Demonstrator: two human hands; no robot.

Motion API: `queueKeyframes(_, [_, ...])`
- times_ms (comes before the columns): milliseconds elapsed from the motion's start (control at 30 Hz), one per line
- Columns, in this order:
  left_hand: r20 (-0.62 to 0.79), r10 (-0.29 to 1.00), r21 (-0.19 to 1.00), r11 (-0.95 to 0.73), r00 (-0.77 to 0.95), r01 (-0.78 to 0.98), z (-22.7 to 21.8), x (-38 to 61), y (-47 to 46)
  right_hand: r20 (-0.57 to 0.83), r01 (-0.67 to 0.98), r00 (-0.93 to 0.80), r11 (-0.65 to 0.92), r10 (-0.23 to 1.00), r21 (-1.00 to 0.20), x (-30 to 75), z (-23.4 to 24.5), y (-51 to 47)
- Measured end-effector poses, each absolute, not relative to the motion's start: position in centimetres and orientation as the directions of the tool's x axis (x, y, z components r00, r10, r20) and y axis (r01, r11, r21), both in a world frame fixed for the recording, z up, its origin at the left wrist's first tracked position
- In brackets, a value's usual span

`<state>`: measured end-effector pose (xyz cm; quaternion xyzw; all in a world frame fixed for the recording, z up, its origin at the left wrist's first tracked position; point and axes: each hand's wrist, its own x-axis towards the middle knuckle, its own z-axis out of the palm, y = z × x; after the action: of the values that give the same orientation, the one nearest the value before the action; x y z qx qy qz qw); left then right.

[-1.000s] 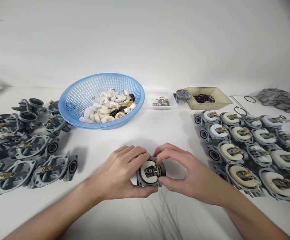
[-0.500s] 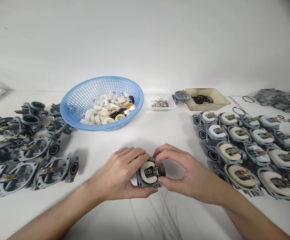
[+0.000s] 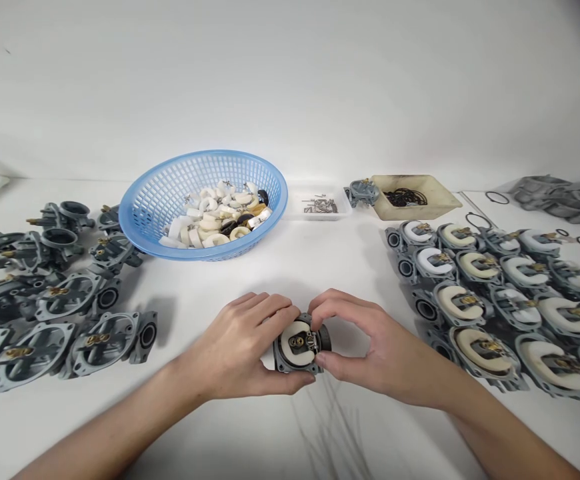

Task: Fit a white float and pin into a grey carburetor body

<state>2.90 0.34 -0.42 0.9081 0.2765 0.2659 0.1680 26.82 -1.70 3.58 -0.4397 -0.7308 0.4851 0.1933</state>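
A grey metal carburetor body [image 3: 281,365] rests in front of me with its bowl side up. Inside it lies a cream C-shaped float [image 3: 289,347], with brass jets in the middle. My left hand [image 3: 243,347] is wrapped round the body's left side, thumb in front and fingers behind. From the right, my right hand [image 3: 370,350] bends its index finger and thumb onto the two ends of the float's hinge. Whether a small pin sits between those fingertips is too fine to make out.
Left stand several carburetor bodies [image 3: 105,343] without floats; right, rows of bodies with floats [image 3: 485,350]. Behind are a blue basket [image 3: 135,230] of floats, a white tray [image 3: 295,212] of small metal pins, another carburetor [image 3: 363,192] and a beige bin [image 3: 413,212] of black rings.
Both hands keep nearly the same hold on the carburetor and float. The view has shifted very slightly; no object has visibly moved.
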Motion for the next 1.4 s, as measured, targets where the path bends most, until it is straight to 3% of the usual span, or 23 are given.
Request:
queueKeyframes(967, [0.332,0.606,0.482,-0.768,0.723,0.422,-0.33,2.92,0.37,-0.113,0.462,-0.552,0.190,0.826,-0.866,26.90,3.15,-1.77])
queueKeyframes(1400, [0.373,0.592,0.457,-0.787,0.715,0.414,-0.72,2.86,0.45,-0.118,0.477,-0.548,0.193,0.828,-0.858,27.03,3.14,-1.84])
